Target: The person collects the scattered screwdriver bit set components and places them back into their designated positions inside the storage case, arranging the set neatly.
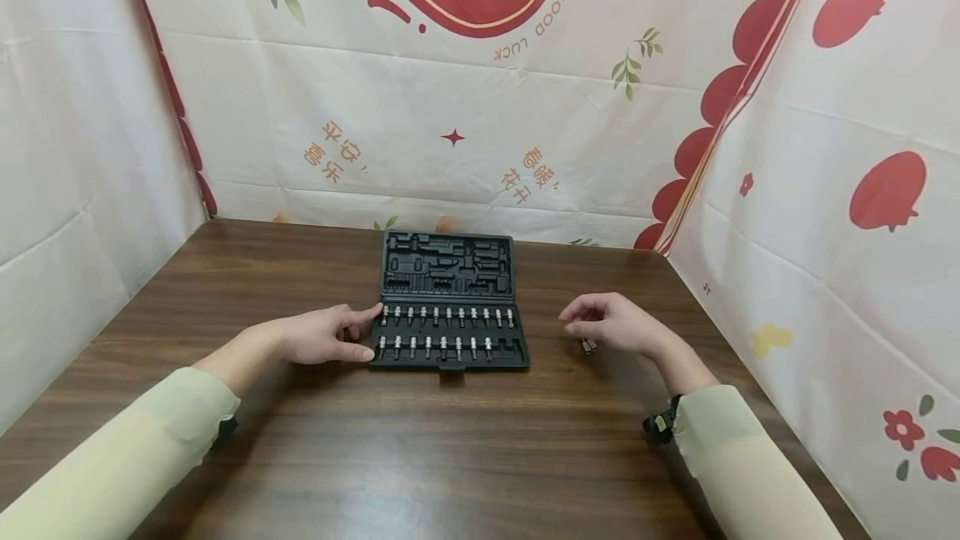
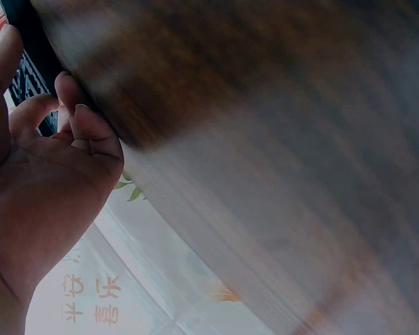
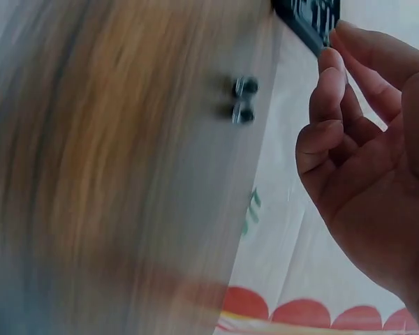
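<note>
A black socket bit case (image 1: 450, 333) lies open on the table, its lid folded back, two rows of metal socket bits in its base. My left hand (image 1: 322, 336) rests at the case's left edge, index finger and thumb stretched apart against it, the other fingers bent in. My right hand (image 1: 618, 325) hovers right of the case, thumb and fingertips close together; I cannot tell whether they pinch something small. Two loose socket bits (image 3: 244, 100) sit on the table near this hand; in the head view it partly covers them.
Bare molded slots show at the right end of the case's lower row. Brown wood tabletop (image 1: 420, 457) stretches in front of the case. A printed cloth (image 1: 420, 90) hangs behind the table, with more cloth at both sides.
</note>
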Motion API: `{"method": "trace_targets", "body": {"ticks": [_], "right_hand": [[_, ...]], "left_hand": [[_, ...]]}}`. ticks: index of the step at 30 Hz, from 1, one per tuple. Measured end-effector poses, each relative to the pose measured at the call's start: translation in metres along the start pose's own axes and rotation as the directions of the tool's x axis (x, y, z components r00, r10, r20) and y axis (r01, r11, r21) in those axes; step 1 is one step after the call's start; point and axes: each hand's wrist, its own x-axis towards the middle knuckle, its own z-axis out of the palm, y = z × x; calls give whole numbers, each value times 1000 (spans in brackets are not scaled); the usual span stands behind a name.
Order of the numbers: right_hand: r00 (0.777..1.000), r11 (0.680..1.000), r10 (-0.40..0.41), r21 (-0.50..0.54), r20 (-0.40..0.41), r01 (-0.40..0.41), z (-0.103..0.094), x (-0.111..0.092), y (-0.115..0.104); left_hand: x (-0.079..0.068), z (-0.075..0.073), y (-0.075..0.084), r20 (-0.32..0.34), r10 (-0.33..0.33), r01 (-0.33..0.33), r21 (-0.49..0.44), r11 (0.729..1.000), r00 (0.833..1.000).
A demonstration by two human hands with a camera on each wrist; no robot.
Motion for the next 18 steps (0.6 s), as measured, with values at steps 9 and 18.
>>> {"method": "trace_targets", "body": {"ticks": [9, 18], "right_hand": [[999, 1000, 19, -13, 30, -19, -13, -16, 27], [998, 999, 53, -4, 40, -52, -18, -22, 46]], "left_hand": [[0, -1, 1, -1, -5, 5, 2, 1000, 1000], [1, 0, 0, 3, -10, 10, 3, 1000, 1000]]}}
